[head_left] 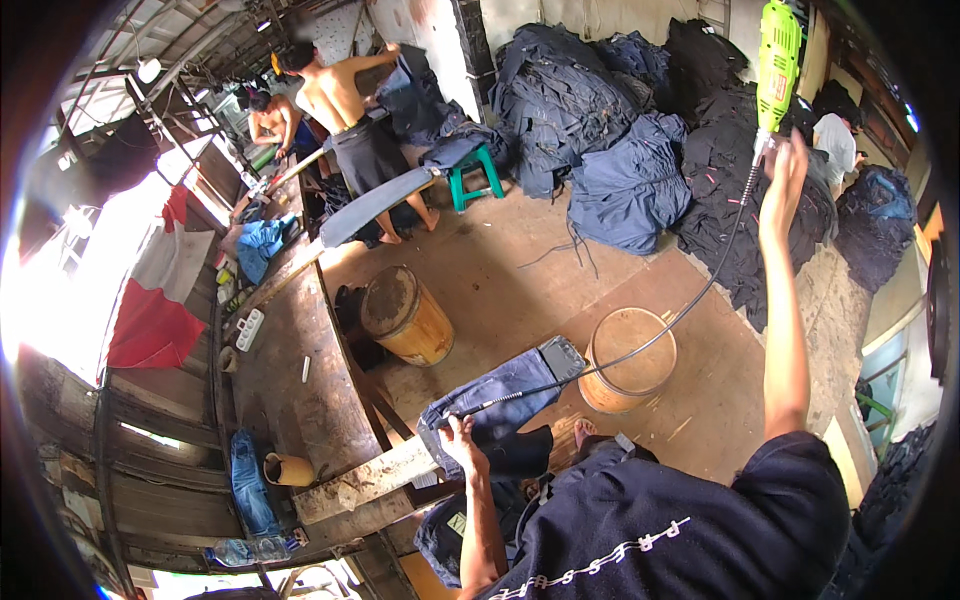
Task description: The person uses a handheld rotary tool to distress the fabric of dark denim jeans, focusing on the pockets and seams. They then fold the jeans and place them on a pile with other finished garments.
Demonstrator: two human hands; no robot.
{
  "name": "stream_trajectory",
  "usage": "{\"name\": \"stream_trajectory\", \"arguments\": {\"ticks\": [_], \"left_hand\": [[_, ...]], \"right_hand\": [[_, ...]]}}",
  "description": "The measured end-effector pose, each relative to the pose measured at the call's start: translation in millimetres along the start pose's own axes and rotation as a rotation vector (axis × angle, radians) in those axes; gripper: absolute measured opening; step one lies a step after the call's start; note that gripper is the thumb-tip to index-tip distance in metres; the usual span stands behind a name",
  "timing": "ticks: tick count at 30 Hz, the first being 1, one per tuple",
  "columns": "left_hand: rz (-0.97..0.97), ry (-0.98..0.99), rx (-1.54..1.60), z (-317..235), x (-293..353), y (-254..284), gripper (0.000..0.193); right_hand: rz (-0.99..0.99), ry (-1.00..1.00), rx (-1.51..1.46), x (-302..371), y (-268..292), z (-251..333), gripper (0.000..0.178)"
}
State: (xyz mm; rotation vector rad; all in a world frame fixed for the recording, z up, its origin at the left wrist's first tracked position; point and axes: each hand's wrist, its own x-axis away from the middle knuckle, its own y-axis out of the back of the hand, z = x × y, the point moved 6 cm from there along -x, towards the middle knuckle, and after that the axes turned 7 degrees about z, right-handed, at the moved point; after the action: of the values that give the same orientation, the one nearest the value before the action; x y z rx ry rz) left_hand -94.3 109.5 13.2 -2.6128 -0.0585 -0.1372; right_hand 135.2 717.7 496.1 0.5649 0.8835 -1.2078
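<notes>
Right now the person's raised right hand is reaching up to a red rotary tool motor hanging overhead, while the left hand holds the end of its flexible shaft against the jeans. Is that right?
Not quite: the head view shows the hanging tool motor is bright green, not red. The rest stands: the right hand reaches up at it, and the left hand holds the flexible shaft end on the jeans.

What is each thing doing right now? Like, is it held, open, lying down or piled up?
Left hand: gripping the shaft tip, pressed on the jeans.
Right hand: raised, at the base of the green tool.
Green tool: hanging upright.
Shaft: sagging in a curve.
Jeans: spread flat on a board.
Round tub: open, upright.
Yellow drum: upright, top covered.
Stool: standing, cloth draped on it.
Jeans heap: piled.
</notes>
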Motion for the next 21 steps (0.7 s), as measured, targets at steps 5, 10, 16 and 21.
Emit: {"name": "stream_trajectory", "arguments": {"ticks": [5,10,16,21], "left_hand": [[-0.016,0.027,-0.023,7,11,8,0.013],[-0.061,0.029,-0.117,9,12,2,0.031],[-0.115,-0.003,-0.333,12,11,0,0.033],[-0.16,-0.039,-0.356,23,7,-1,0.029]], "right_hand": [[1.021,-0.893,0.694,321,103,-82,0.052],[1.629,-1.43,0.778,576,297,-40,0.045],[0.869,-1.842,0.618,676,453,-13,0.039],[0.709,-1.604,0.414,712,479,-33,0.036]]}}
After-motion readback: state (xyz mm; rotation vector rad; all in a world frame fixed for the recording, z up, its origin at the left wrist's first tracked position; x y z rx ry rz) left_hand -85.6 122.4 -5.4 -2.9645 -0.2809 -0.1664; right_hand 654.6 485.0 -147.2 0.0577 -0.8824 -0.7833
